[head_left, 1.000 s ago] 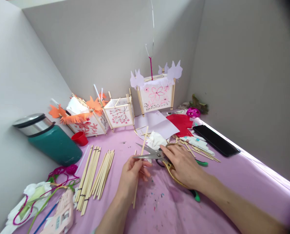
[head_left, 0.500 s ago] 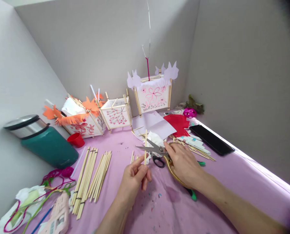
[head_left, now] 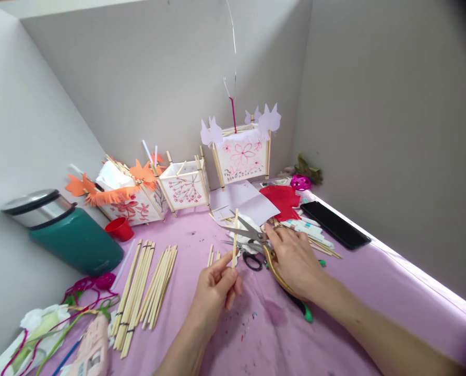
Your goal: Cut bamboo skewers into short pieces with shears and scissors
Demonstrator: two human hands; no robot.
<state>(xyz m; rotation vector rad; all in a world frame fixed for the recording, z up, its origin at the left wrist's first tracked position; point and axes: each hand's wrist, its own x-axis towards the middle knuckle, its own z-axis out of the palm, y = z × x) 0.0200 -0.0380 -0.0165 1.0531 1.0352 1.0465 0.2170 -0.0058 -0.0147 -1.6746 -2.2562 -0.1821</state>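
A short thin wooden stick [head_left: 236,235] stands nearly upright, pinched between the thumb and fingers of my left hand [head_left: 219,287]. My right hand [head_left: 295,258] is closed around the gold handles of a pair of scissors [head_left: 258,236]. Their blades are spread and point left, crossing at the stick's upper part; whether they touch it I cannot tell. Just beneath lies a second, black-handled pair of scissors [head_left: 252,261]. A tool with black and green handles [head_left: 305,312] is partly hidden under my right hand. A few more sticks [head_left: 210,255] show behind my left hand.
Bundled sticks [head_left: 133,297] and loose sticks [head_left: 158,287] lie left, near a green bottle [head_left: 78,240], red cup [head_left: 119,228] and pink glue gun [head_left: 92,347]. Decorated paper lanterns [head_left: 186,188] line the back wall. Right are red paper [head_left: 282,201], markers [head_left: 305,227] and a phone [head_left: 336,224].
The scissor blades have moved slightly up along the stick. My left hand keeps its pinch on the stick. The whole view has shifted a little.
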